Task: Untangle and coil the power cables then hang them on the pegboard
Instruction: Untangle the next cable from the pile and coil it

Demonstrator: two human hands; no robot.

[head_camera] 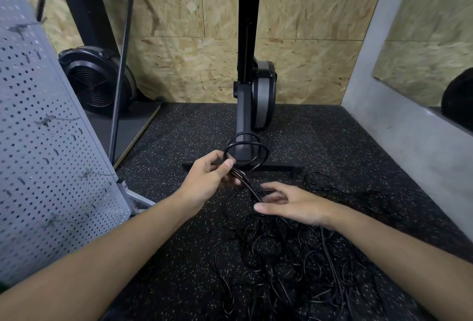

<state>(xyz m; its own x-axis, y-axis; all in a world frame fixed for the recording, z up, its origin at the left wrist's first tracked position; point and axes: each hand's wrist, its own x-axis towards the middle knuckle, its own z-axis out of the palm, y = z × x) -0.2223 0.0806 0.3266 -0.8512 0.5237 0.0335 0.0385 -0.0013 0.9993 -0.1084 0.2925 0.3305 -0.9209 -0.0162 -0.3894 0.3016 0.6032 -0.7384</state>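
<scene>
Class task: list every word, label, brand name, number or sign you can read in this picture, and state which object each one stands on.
None: no text can be read anywhere in this view.
The grey perforated metal pegboard, the black upright exercise machine, the black coiled power cable held in the left hand and the tangled black cables on the floor show no legible print.

dim, even light | wide-angle edge bowing | left edge blurred

1 pegboard (38, 141), 1 coil (245, 149), 1 cable pile (294, 256) (probably several cables, can't separate them), 1 fan machine (94, 82), 1 upright machine (256, 90), 1 left hand (204, 180), 1 right hand (289, 205).
</scene>
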